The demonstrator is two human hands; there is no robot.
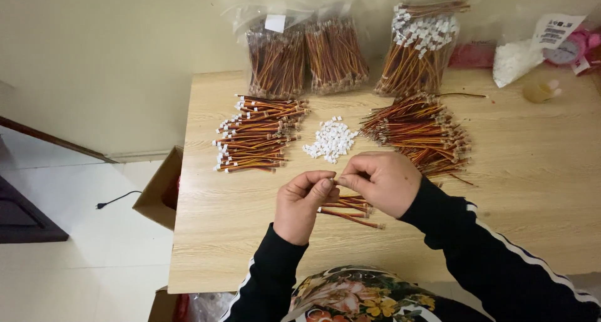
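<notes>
A small white connector piece (pixel 332 181) sat pinched between the two hands at the centre of the frame, just above the counter (pixel 532 190). The left hand (pixel 303 203) held it in a narrow grip of thumb and forefinger from the left; the right hand (pixel 383 181) closed on it from the right, fingertips touching, so both were equally near. A short bundle of orange-and-brown wire leads (pixel 347 210) lay just below the hands, its long axis running left to right.

Further up the counter, a heap of white plastic housings (pixel 330 139) lay between a stack of leads with white ends (pixel 256 134) on the left and a looser pile of leads (pixel 419 131) on the right. Along the top edge stood clear plastic bags of wire leads (pixel 307 56), one with a small white rectangular label, and another bag (pixel 422 46) upper right. A white labelled packet (pixel 532 46) lay at far upper right.
</notes>
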